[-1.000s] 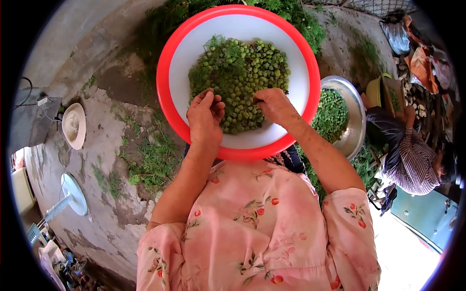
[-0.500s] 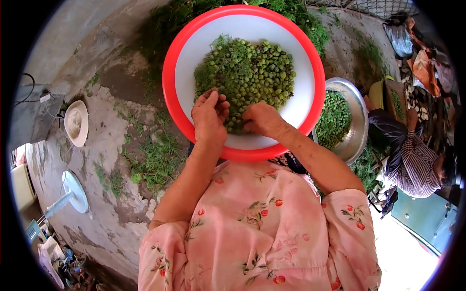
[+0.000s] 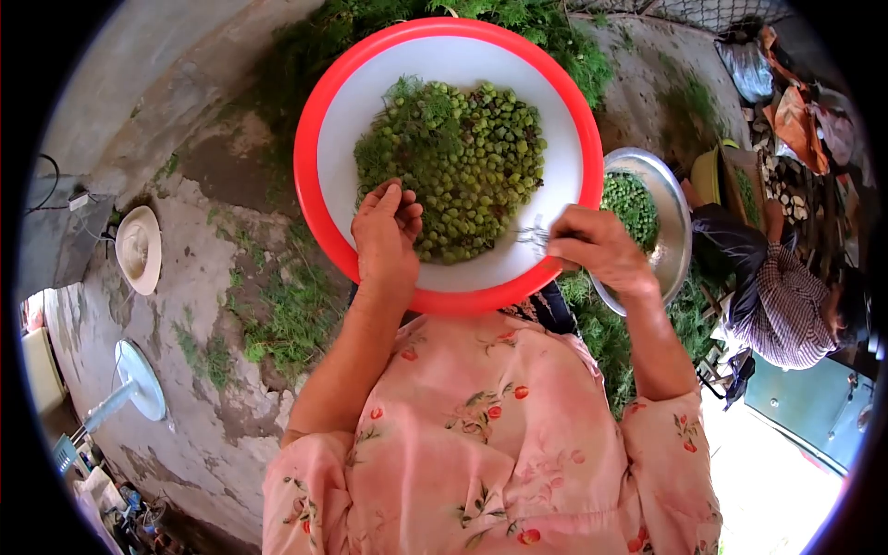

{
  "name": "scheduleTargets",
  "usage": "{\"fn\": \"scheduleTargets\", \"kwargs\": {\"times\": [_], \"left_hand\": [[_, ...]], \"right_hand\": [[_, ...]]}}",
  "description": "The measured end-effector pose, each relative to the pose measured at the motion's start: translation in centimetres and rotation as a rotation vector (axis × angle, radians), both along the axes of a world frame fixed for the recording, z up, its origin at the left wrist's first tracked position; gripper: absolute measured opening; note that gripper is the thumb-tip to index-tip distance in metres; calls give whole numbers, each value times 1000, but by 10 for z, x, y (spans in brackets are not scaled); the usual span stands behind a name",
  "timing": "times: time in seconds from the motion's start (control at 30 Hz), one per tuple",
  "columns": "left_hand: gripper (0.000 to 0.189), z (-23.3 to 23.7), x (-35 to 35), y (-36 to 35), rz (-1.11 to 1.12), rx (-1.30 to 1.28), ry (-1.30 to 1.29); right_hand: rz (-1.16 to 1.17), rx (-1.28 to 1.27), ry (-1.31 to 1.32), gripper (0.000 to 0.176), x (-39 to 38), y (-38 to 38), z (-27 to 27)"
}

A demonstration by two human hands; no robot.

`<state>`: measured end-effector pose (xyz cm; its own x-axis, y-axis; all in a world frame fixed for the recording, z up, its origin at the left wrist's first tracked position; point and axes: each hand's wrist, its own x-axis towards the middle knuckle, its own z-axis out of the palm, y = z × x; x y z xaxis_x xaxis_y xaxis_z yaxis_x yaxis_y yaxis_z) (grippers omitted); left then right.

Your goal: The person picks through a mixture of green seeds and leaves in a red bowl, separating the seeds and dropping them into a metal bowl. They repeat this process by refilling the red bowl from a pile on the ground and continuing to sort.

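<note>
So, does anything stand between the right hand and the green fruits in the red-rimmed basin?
Nothing visible blocks it: in this view the right hand overlaps the red rim, and toward the green fruits lies only bare white basin, plus a small, blurred sprig just beside the hand.

Green sprigs (image 3: 296, 314) litter the worn concrete floor (image 3: 213, 435) of what appears to be a home yard, with a bare grey wall (image 3: 203, 55), a brimmed hat (image 3: 139, 250), a fan (image 3: 143, 384), and bags (image 3: 795, 129) and apparent firewood (image 3: 786, 199) heaped near wire mesh (image 3: 731, 9).
</note>
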<state>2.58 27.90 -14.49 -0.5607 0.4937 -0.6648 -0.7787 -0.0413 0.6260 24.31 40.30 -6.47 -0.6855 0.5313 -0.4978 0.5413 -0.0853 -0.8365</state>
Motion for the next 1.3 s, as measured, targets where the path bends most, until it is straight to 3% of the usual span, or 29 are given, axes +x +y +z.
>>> {"fn": "scheduleTargets", "kwargs": {"times": [0.13,0.23,0.33,0.47,0.57,0.67,0.8,0.83,0.93,0.97,1.1,1.17,1.23,1.3], "left_hand": [[14,1,-1,2,2,-20,-3],[14,-2,-1,2,4,7,-2],[14,0,0,1,-12,-17,-4],[14,-2,2,2,-21,-52,14],[14,0,0,6,-20,-57,23],[14,1,1,7,-15,-58,7],[14,-2,5,5,-25,-58,-19],[15,-2,3,6,-29,-52,-23],[15,-2,3,4,-41,-36,-17],[15,-1,4,3,-42,-46,-18],[16,2,5,1,-73,-36,-17],[16,0,5,-1,-94,-21,-17],[16,-3,4,-1,-109,-15,-16],[15,-1,4,1,-81,-14,-20]], "right_hand": [[-67,13,-115,13,65,2,-1],[349,583,-132,13,93,7,-26],[226,669,-89,18,51,6,-6],[322,674,87,13,-12,2,-37],[603,794,-119,21,-46,-1,-81],[731,733,-228,17,-65,-9,-92],[672,744,-177,14,-64,5,-106],[768,694,-230,14,-65,16,-112],[540,581,-200,13,-62,23,-99],[391,508,-74,16,-57,23,-97],[92,130,80,14,-43,17,-47],[-7,81,139,16,-24,13,-30],[-36,162,27,14,3,9,-4],[-68,68,-48,17,35,6,2]]}}
